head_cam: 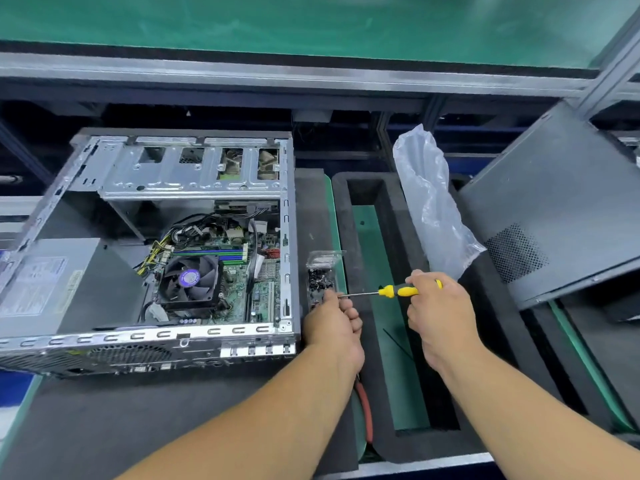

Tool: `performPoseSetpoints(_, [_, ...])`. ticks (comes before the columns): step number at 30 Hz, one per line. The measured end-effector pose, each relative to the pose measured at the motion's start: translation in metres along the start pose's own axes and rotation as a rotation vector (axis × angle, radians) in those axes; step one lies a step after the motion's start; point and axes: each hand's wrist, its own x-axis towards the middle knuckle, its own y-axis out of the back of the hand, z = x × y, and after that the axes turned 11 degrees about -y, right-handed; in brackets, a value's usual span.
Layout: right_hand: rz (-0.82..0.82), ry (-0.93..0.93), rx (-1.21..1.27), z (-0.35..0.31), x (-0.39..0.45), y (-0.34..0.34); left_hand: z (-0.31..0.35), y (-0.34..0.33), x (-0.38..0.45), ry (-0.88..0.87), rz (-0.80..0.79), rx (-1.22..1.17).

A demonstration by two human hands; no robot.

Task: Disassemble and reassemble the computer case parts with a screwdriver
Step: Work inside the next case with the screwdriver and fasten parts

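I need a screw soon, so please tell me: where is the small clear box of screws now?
In the head view, the clear screw box sits just right of the open computer case, directly above the left hand, near the screwdriver tip.

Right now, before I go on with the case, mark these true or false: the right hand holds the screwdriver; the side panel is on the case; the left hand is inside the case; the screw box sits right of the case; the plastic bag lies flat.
1. The right hand holds the screwdriver. True.
2. The side panel is on the computer case. False: it is off, leaning to the right, and the case is open.
3. The left hand is inside the case. False: it is outside, at the screwdriver's tip.
4. The screw box sits right of the case. True.
5. The plastic bag lies flat. False: it stands up.
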Motion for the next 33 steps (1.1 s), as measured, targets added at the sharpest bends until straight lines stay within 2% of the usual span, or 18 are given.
performPoseSetpoints(7, [-0.018,0.005,0.039,-0.002,0.004,-0.010,-0.001,-0.004,-0.001,-0.039,0.054,0.032])
performPoseSetpoints(13, [-0.036,0.127,-0.100,-0.005,0.007,-0.034,-0.005,0.002,-0.011,-0.036,0.038,0.128])
performPoseSetpoints(17, [-0.016,0.205,-0.219,-0.005,0.011,-0.045,-0.006,0.007,-0.019,0.018,0.021,0.095])
performPoseSetpoints(23, [0.003,0.215,-0.271,-0.003,0.013,-0.047,0.004,0.008,-0.018,-0.003,0.010,0.117])
performPoseSetpoints(28, [0.001,0.175,-0.192,-0.007,0.008,-0.035,-0.001,0.012,-0.012,-0.023,0.009,0.147])
performPoseSetpoints(33, [-0.060,0.093,-0.014,-0.009,0.003,-0.017,-0.001,0.008,-0.007,-0.030,-0.002,0.028])
